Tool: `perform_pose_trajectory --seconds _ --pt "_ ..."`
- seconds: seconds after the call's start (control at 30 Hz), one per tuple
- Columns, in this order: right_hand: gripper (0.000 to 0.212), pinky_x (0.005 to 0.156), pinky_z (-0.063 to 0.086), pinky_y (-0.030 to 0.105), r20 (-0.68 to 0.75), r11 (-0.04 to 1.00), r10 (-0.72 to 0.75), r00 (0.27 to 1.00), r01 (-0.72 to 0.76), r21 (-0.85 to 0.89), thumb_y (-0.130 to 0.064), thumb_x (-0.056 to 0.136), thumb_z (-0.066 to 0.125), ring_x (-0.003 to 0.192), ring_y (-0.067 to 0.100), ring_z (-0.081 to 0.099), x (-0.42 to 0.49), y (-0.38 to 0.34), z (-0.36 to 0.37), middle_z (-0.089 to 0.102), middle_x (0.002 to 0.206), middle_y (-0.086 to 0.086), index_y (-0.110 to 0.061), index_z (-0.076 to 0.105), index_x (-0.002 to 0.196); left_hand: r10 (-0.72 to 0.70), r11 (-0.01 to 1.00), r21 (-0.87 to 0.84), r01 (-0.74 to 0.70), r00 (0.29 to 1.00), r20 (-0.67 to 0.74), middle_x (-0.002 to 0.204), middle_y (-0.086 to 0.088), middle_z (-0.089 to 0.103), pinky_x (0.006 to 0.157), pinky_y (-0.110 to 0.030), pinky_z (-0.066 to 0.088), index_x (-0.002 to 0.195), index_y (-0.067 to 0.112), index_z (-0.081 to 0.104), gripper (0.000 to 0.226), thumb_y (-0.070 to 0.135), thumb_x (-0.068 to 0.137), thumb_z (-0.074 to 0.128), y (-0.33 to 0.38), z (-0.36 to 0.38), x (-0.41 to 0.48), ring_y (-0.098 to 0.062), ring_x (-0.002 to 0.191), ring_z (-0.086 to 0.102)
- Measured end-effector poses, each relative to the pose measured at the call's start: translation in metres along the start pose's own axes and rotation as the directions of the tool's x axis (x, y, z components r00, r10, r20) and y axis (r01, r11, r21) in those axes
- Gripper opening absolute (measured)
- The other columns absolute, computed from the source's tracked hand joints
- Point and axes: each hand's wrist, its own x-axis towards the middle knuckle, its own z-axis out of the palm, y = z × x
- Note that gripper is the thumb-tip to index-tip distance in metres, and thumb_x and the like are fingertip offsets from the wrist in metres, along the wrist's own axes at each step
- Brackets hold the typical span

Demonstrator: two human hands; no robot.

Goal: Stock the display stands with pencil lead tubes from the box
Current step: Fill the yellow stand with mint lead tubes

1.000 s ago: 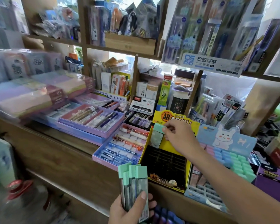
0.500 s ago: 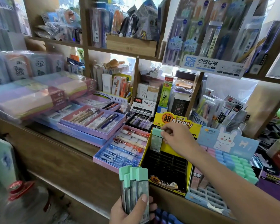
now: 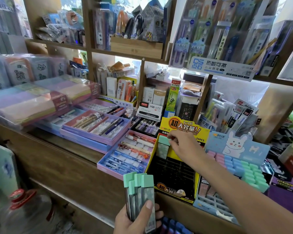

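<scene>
**Seating One Tube in the Top Corner Slot**

Nearest the camera, the left hand [image 3: 139, 220] gripped a bundle of mint-capped lead tubes [image 3: 139, 195] upright, its thumb pressed across the front one and its fingers [image 3: 159, 214] curled round behind. Beyond it, on the wooden bench [image 3: 66, 166], stood the yellow-and-black display stand [image 3: 172, 174], its dark slots otherwise bare. The right hand [image 3: 183, 146] pinched a single tube [image 3: 162, 148] by its cap at the stand's top left corner. Doing this well probably meant holding the tube square to its slot, pressing straight down on the cap until it seated, then letting go without tipping it. Farther right, the rabbit stand [image 3: 240, 149] held pastel rows.
</scene>
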Motion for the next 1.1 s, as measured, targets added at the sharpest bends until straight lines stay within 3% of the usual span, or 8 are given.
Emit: perform_pose_trajectory --seconds 0.17,0.23,0.33,0.43,0.67,0.87,1.0,1.1 --pt "0.031 0.088 0.049 0.029 0.046 0.997 0.010 0.999 -0.006 -0.072 -0.009 0.099 0.059 0.103 0.020 0.065 -0.002 -0.004 -0.008 0.073 0.114 0.005 -0.013 0.069 0.128 0.016 1.000 -0.004 -0.016 1.000 0.004 0.089 -0.023 0.077 0.062 -0.041 0.062 0.106 0.006 0.074 0.044 0.029 0.068 0.075 -0.001 0.001 0.000 -0.039 0.081 0.077" --pt "0.028 0.085 0.052 0.030 -0.001 0.998 -0.006 1.000 0.006 -0.056 -0.008 0.098 0.060 0.094 0.018 0.064 -0.008 -0.007 -0.010 0.073 0.106 0.004 -0.012 0.070 0.124 0.011 1.000 -0.017 -0.011 1.000 0.002 0.090 -0.024 0.077 0.060 -0.040 0.063 0.105 0.006 0.074 0.044 0.030 0.069 0.077 0.001 0.002 -0.001 -0.040 0.081 0.077" --pt "0.018 0.075 0.050 0.018 -0.039 0.995 -0.015 0.999 0.019 0.102 -0.009 0.096 0.063 0.080 0.005 0.062 -0.024 -0.017 -0.015 0.070 0.091 -0.008 -0.018 0.075 0.108 0.023 1.000 -0.015 -0.023 1.000 -0.011 0.091 -0.023 0.077 0.063 -0.042 0.063 0.107 0.006 0.075 0.048 0.042 0.076 0.084 0.000 0.002 -0.003 -0.039 0.083 0.077" --pt "0.010 0.069 0.060 0.024 0.216 0.949 -0.017 0.976 -0.052 0.312 -0.017 0.092 0.073 0.073 0.009 0.070 -0.044 -0.032 -0.016 0.073 0.081 -0.008 -0.024 0.077 0.096 0.043 0.999 0.003 -0.043 0.999 -0.022 0.091 -0.022 0.078 0.063 -0.041 0.063 0.107 0.007 0.076 0.050 0.044 0.074 0.087 -0.002 0.002 -0.001 -0.038 0.083 0.077" --pt "0.035 0.072 0.059 0.023 0.525 0.859 -0.049 0.849 -0.232 0.456 -0.023 0.091 0.077 0.079 0.008 0.070 -0.077 -0.039 -0.010 0.073 0.106 0.003 -0.014 0.069 0.123 0.044 0.999 0.009 -0.044 0.999 -0.008 0.092 -0.021 0.078 0.061 -0.038 0.063 0.112 0.017 0.073 0.051 0.042 0.068 0.075 -0.004 0.003 0.002 -0.038 0.084 0.077" --pt "0.024 0.063 0.057 0.025 0.473 0.788 0.003 0.881 -0.293 0.542 -0.011 0.085 0.081 0.069 0.013 0.067 -0.081 -0.036 0.004 0.073 0.090 0.010 -0.012 0.073 0.107 0.041 0.999 -0.002 -0.041 0.999 -0.005 0.093 -0.025 0.077 0.060 -0.040 0.063 0.108 0.016 0.076 0.039 0.035 0.073 0.074 -0.001 0.004 -0.002 -0.042 0.083 0.076" --pt "0.014 0.057 0.052 0.023 0.416 0.754 0.059 0.908 -0.314 0.578 -0.012 0.083 0.084 0.062 0.011 0.064 -0.076 -0.030 -0.001 0.074 0.082 0.009 -0.018 0.075 0.092 0.084 0.996 0.025 -0.083 0.996 -0.035 0.098 -0.019 0.078 0.079 -0.052 0.062 0.107 0.018 0.079 0.041 0.039 0.073 0.086 -0.003 0.004 -0.002 -0.039 0.089 0.076" --pt "0.010 0.056 0.051 0.023 0.326 0.736 0.111 0.939 -0.298 0.608 -0.011 0.086 0.081 0.062 0.012 0.065 -0.067 -0.024 -0.013 0.074 0.078 0.007 -0.016 0.074 0.092 0.058 0.998 0.031 -0.057 0.998 -0.020 0.094 -0.018 0.079 0.061 -0.040 0.062 0.110 0.016 0.075 0.046 0.039 0.071 0.075 -0.002 0.004 -0.003 -0.038 0.082 0.077"
